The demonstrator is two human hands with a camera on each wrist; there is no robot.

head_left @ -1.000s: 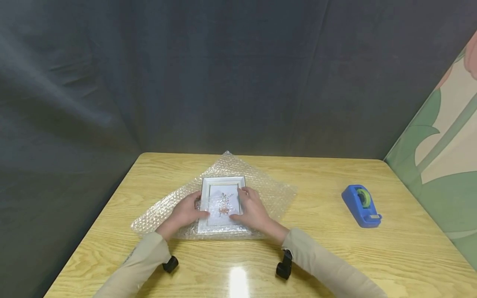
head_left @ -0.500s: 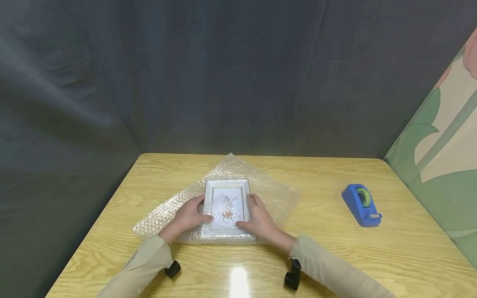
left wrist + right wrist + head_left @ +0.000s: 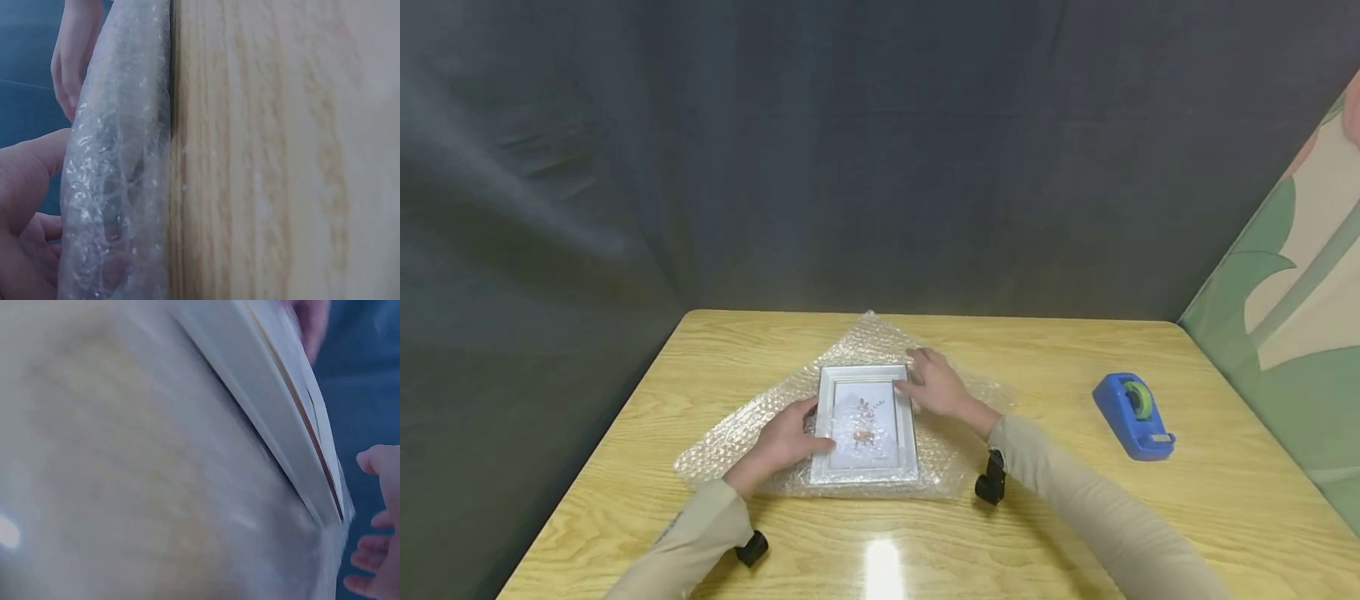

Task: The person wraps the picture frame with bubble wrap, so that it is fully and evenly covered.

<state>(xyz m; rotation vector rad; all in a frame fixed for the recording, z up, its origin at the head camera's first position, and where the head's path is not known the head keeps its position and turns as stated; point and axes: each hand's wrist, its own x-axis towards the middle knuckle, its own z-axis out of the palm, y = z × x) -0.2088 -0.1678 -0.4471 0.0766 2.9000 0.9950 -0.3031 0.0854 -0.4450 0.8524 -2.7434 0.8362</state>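
Note:
A white picture frame with a small plant print lies on a sheet of bubble wrap near the table's front. Shiny film covers at least the lower part of its face. My left hand holds the frame's left side, thumb over the front; its other fingers are partly hidden. At the upper right corner is my right hand, fingers extended, thumb near the frame's edge. In the right wrist view, the right hand appears apart from the frame, with loose fingers. Bubble wrap bulges along the front edge in the left wrist view.
A blue tape dispenser with a green roll stands at the right of the wooden table. Dark cloth hangs behind and at the left. A patterned panel borders the right side.
The frame and wrap have slid slightly right and toward me. My right hand has let go of the frame's right side and moved up to its upper right corner. The left hand keeps its hold.

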